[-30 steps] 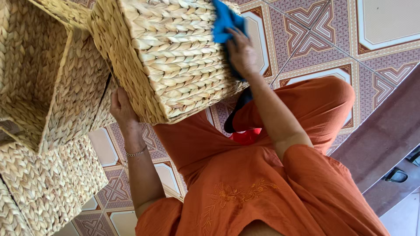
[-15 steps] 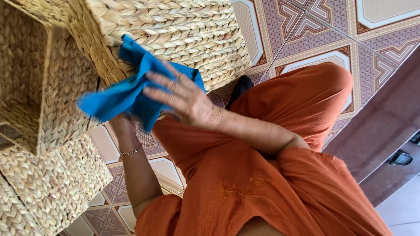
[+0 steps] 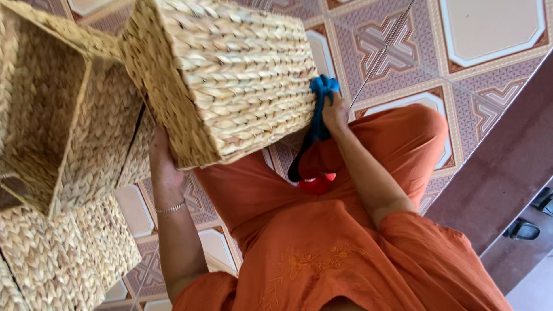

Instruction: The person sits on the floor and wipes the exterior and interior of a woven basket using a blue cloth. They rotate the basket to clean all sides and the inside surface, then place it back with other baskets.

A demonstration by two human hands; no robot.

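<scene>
Fingers of the right hand (image 3: 334,110) close around a bunched blue cloth (image 3: 322,92), pressing it against the far side of a woven straw basket (image 3: 224,75) held tilted above the person's lap; a dark strip of the cloth trails down towards a small red object (image 3: 315,184) resting on the orange trousers (image 3: 403,144). The left hand (image 3: 162,167) props the basket from beneath, palm against its lower edge; its fingers are hidden behind the weave, so whether they curl or lie flat cannot be told. The basket appears to rest on that one palm alone, and a firm push from the cloth side could tip it off towards the patterned tiled floor (image 3: 489,34) or knock it into the open basket (image 3: 52,115) just beside it, which stands on a stack of more woven baskets (image 3: 52,259). The trailing cloth end could also snag on the rough weave. No labels, packages or signs show on any basket or on the floor; a dark doorstep (image 3: 507,167) lies at right
</scene>
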